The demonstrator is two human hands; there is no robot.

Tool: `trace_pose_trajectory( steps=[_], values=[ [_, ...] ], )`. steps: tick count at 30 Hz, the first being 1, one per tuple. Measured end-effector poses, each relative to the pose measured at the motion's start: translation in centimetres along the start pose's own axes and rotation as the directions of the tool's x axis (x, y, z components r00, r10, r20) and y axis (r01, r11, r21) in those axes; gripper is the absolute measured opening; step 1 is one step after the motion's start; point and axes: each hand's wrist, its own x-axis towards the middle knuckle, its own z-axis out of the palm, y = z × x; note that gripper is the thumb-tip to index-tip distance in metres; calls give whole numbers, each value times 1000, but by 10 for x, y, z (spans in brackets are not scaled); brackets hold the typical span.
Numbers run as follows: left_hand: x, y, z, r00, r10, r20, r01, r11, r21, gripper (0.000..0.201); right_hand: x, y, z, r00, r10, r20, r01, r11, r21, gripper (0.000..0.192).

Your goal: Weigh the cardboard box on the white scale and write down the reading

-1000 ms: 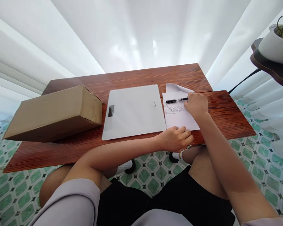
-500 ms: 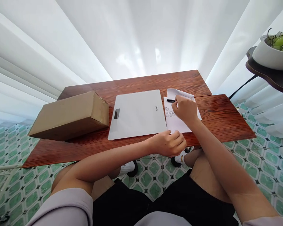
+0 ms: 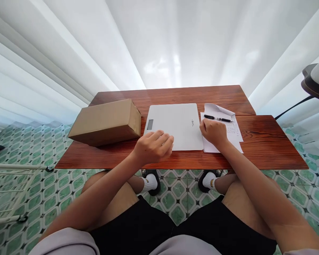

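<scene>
Your left hand [image 3: 154, 146] hovers loosely curled and empty over the near left corner of the white scale [image 3: 175, 125]. Your right hand [image 3: 214, 131] rests half-closed on the paper sheet [image 3: 234, 136] just right of the scale, gripping nothing. The pen [image 3: 218, 118] lies just beyond those knuckles, long axis running left-right. The cardboard box [image 3: 106, 122] sits left of the scale.

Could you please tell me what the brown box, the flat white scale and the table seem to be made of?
The brown rectangular box looks like matte cardboard, with creased edges. The flat white scale has a smooth, faintly glossy top, probably glass or plastic. The reddish-brown table shows streaky grain, so wood or a wood-look laminate.
</scene>
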Motion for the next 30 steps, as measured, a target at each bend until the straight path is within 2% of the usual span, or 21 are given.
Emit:
trace_pose_trajectory(
  steps=[6,9,12,22,27,30],
  values=[
    [-35,-27,-16,984,-176,-4,176,981,88,6,-8,-12,-2,994,-102,-26,103,995,8,48],
    [-51,-33,-20,962,-271,-14,271,958,98,5,-12,-17,-3,988,-151,-40,151,988,10,49],
    [-64,-35,-21,941,-340,-13,339,935,104,14,-15,-20,-2,979,-195,-52,195,981,4,49],
    [-87,-32,-12,878,-477,33,478,877,-45,34,-22,-13,-7,941,-319,-110,318,948,-29,48],
    [-88,-24,-7,878,-475,55,479,872,-100,34,-35,-12,-15,902,-420,-102,421,907,-15,46],
    [-88,-21,-5,882,-469,41,470,873,-132,34,-41,-12,-15,858,-497,-129,495,868,-47,45]
  ],
)
